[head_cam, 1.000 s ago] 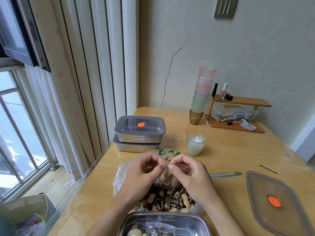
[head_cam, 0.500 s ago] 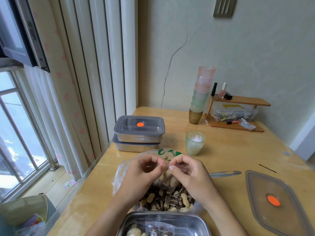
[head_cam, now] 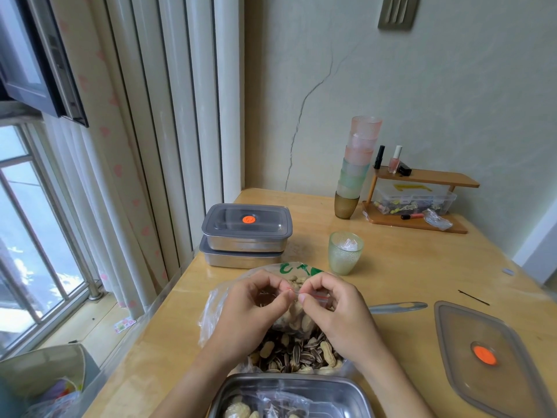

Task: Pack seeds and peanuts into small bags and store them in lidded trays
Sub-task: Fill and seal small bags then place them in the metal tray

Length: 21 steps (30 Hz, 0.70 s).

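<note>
Near the pale green cup (head_cam: pixel 345 253), the sunflower seeds (head_cam: pixel 301 356) are black-and-white striped, the peanuts (head_cam: pixel 327 354) tan. Left of it, a grey tray lid (head_cam: pixel 229 226) bears an orange dot.

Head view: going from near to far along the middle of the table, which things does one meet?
Open steel tray → big bag of seeds and peanuts → left hand and right hand pinching the small bag → green cup → stack of cups.

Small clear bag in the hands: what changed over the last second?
Nothing visibly changed. The left hand and right hand still pinch the red zip strip of the small clear plastic bag above the large clear bag of sunflower seeds and peanuts. The stacked lidded steel trays and the loose grey lid stayed put.
</note>
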Each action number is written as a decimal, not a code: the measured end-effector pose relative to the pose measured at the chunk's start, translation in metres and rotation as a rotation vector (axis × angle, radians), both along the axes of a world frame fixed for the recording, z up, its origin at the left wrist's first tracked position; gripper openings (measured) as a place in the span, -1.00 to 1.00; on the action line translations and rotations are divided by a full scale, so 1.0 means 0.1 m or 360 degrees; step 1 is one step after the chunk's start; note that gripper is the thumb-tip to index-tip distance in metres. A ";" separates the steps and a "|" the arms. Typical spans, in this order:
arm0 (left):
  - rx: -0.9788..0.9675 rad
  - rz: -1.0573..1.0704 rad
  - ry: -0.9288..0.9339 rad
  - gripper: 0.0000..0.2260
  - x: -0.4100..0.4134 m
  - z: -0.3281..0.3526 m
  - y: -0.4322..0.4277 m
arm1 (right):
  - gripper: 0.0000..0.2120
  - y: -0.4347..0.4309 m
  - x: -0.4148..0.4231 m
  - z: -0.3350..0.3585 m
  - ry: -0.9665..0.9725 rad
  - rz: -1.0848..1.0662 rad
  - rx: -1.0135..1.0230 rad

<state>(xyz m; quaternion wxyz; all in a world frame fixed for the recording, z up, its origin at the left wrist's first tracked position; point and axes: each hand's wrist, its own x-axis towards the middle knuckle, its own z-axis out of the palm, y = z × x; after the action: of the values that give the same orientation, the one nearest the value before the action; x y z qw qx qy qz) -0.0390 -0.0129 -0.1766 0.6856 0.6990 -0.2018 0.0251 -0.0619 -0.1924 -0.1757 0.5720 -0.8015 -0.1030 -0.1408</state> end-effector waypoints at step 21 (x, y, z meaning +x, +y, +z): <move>-0.0098 0.0012 -0.0002 -0.87 0.02 -0.01 0.03 | -0.93 -0.04 -0.04 0.06 0.0095 0.0028 0.0125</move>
<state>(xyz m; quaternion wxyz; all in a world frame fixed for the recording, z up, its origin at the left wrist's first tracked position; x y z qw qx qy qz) -0.0370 -0.0100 -0.1773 0.7065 0.6784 -0.1986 0.0344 -0.0659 -0.1966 -0.1697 0.6070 -0.7813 -0.0874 -0.1158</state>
